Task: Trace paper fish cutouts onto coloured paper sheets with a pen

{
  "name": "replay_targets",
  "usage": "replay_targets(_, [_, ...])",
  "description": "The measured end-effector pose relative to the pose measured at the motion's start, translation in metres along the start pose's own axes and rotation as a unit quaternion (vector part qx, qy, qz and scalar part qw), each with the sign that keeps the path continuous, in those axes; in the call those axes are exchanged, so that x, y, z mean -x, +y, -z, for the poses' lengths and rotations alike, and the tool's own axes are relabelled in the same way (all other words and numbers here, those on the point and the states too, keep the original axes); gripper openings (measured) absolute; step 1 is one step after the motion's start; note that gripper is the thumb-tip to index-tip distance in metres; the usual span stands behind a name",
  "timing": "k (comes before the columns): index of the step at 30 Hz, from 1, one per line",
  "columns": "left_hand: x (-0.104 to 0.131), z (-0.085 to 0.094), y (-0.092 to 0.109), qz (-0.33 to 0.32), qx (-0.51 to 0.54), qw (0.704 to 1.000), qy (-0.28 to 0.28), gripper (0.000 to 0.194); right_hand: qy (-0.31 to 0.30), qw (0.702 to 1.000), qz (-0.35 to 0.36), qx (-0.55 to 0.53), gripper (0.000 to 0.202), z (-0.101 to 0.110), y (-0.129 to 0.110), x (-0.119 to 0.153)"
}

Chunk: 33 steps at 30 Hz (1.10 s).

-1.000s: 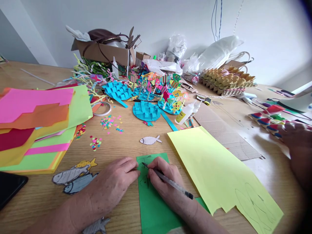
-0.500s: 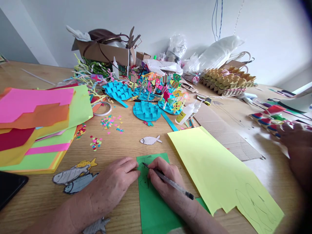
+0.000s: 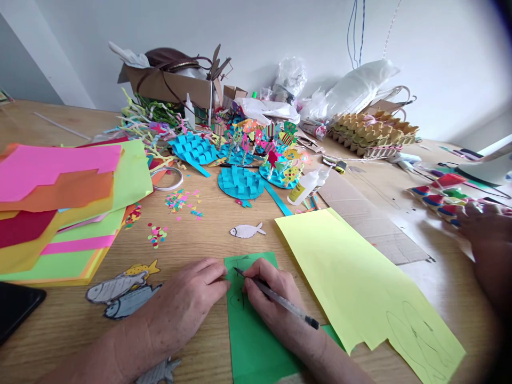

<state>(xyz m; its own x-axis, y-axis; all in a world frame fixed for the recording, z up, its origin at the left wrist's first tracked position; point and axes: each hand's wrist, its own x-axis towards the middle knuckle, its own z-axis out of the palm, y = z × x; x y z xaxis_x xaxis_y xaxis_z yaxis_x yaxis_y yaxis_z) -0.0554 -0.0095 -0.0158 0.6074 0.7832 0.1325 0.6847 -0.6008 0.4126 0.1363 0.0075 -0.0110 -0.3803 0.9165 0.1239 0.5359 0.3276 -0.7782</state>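
Note:
My right hand (image 3: 276, 293) is closed on a pen (image 3: 280, 302), its tip on a green paper sheet (image 3: 256, 346). Dark drawn lines show near the top of that sheet, partly covered by the hand. My left hand (image 3: 196, 293) lies flat with fingertips at the sheet's left edge and holds nothing. Beside my left wrist are paper fish: a grey one (image 3: 116, 286), a blue-grey one (image 3: 130, 302) and a yellow one (image 3: 144, 268). A white paper fish (image 3: 247, 230) lies beyond the green sheet. To the right is a yellow sheet (image 3: 352, 272) with pencilled outlines.
Coloured paper (image 3: 80, 186) is stacked at left, near a tape roll (image 3: 166, 179) and confetti (image 3: 180, 200). Woven blue discs (image 3: 240, 182), glue bottles (image 3: 303, 186) and egg trays (image 3: 372, 130) stand farther back. Another person's hand (image 3: 488, 229) is at right by painted egg-carton pieces (image 3: 434, 200).
Almost nothing differs. The pen's rear end has shifted very slightly right and down while its tip stays on the green sheet; my left hand keeps its place.

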Motion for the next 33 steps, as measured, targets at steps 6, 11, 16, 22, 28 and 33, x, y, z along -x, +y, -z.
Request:
replay_targets(6, [0.0001,-0.0006,-0.0008,0.002,-0.003,1.0,0.007,0.023,-0.007,1.0,-0.002,0.001,0.011,0.0015,0.0,0.0001])
replay_targets(11, [-0.0006,-0.0011,-0.0007,0.004,-0.001,1.0,0.008,0.023,-0.006,1.0,0.001,0.003,0.011,0.0013,-0.0005,0.0003])
replay_targets(16, [0.0003,-0.0014,-0.0012,0.0,0.005,1.0,0.01,0.023,-0.002,1.0,0.0,0.002,0.012,0.0014,-0.0008,-0.0002])
replay_targets(22, [0.0,-0.0005,-0.0005,0.002,0.011,1.0,0.004,0.023,-0.005,1.0,0.004,-0.001,0.011,0.0015,-0.0006,0.0001])
replay_targets(28, [-0.0014,0.0012,0.0003,0.006,-0.006,1.0,-0.013,0.023,-0.003,1.0,0.007,0.0,0.012,0.0002,0.0001,-0.0001])
replay_targets(33, [-0.0012,0.0018,0.0008,-0.003,-0.004,1.0,0.01,0.025,-0.001,1.0,0.0,0.0,0.011,0.001,-0.0004,0.0002])
